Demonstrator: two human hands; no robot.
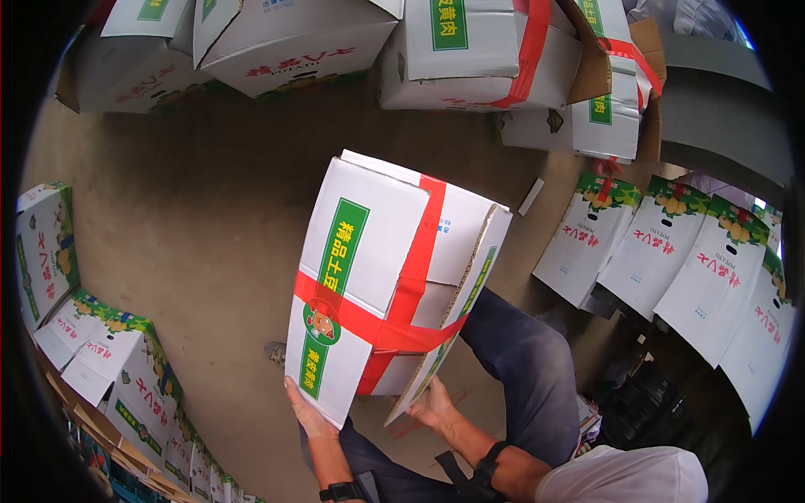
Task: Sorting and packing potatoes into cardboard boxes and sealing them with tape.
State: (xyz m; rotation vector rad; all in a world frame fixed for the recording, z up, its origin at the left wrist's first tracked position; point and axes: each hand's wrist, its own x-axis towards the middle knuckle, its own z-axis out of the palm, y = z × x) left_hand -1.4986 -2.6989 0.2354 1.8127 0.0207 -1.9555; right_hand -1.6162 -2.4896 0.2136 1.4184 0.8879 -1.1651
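A white cardboard box (pixel 394 235) with green printed labels is held tilted in front of my legs. Red tape (pixel 415 289) runs along its seam and crosses it in a second band. At the near left corner, my left hand (pixel 310 411) grips the box, fingers partly hidden beneath it. My right hand (pixel 430 404) holds the near right side, by the edge of a panel that stands out from the body. Its fingertips are partly hidden behind that panel.
Taped white boxes (pixel 470 50) stand along the far side. More white-and-green boxes (pixel 587 243) line the right, and a row of boxes (pixel 126 369) curves down the left. A small white strip (pixel 531 197) lies on the brown floor (pixel 210 226). Dark objects (pixel 641 402) sit at lower right.
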